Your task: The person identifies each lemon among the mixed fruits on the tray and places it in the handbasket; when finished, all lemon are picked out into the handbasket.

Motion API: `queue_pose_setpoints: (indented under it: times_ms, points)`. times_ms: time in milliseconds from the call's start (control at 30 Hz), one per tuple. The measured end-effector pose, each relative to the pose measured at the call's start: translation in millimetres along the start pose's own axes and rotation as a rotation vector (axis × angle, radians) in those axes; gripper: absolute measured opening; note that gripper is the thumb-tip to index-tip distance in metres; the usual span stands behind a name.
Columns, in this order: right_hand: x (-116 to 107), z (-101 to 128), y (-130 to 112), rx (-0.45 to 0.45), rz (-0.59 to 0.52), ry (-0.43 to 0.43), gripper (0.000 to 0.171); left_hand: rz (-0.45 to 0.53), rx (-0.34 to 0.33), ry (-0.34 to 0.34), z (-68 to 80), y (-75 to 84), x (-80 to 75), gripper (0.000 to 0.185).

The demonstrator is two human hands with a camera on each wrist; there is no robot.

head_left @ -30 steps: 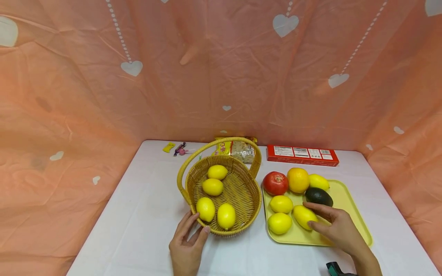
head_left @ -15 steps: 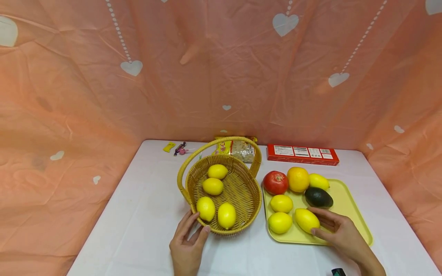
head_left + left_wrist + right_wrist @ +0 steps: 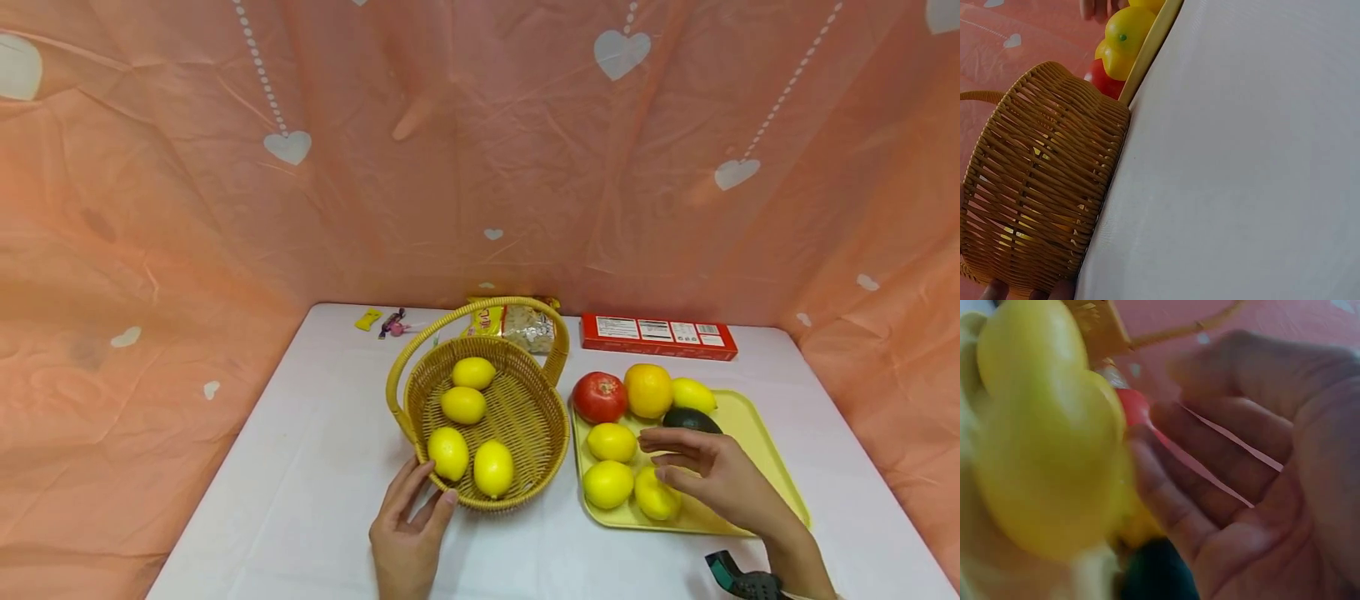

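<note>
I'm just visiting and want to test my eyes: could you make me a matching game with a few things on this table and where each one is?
Things:
1. tomato
2. red box
3. left hand
4. avocado

Places:
A. at the table's far edge
B. on the tray, partly behind the right hand
C. against the basket's near rim
D. tray's far left corner

Pairs: 1-D, 2-A, 3-C, 4-B

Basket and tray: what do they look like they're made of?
The basket looks like woven wicker or rattan, tan and matte; the left wrist view shows round strands laced over upright ribs. It could be plastic imitation. The tray looks like moulded plastic: even pale yellow, smooth, with a rounded raised rim and a slight sheen.
</note>
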State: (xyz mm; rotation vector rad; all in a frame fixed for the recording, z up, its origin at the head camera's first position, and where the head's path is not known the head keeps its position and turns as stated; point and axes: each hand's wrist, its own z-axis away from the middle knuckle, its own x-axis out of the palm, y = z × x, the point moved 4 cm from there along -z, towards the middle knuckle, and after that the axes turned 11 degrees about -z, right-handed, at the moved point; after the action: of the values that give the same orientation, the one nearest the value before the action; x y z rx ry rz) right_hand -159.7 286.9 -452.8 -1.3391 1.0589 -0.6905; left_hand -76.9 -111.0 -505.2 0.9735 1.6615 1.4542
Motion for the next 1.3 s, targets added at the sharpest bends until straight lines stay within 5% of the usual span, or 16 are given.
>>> queue_pose_setpoints:
  times_ms: [200, 600, 867, 1300]
  points:
    - [10.1, -7.1, 3.1, 0.019, 0.066, -0.048, 0.041, -0.007, 0.015, -0.003, 0.2, 1.3, 0.4, 0.045]
    - [-19.5, 26.0, 22.8, 0.246, 0.226, 0.103, 0.047, 0.004, 0.021, -0.004, -0.6, -0.9, -0.2, 0.046]
    - [-29.5, 48.4, 37.2, 0.345, 0.063, 0.061, 0.057, 0.008, 0.006, 0.004, -0.8, 0.6, -0.4, 0.045]
    - [-33.0, 53.9, 39.3, 0.274, -0.078, -0.088, 0.054, 0.0, -0.004, 0.01, 0.6, 2.8, 0.1, 0.045]
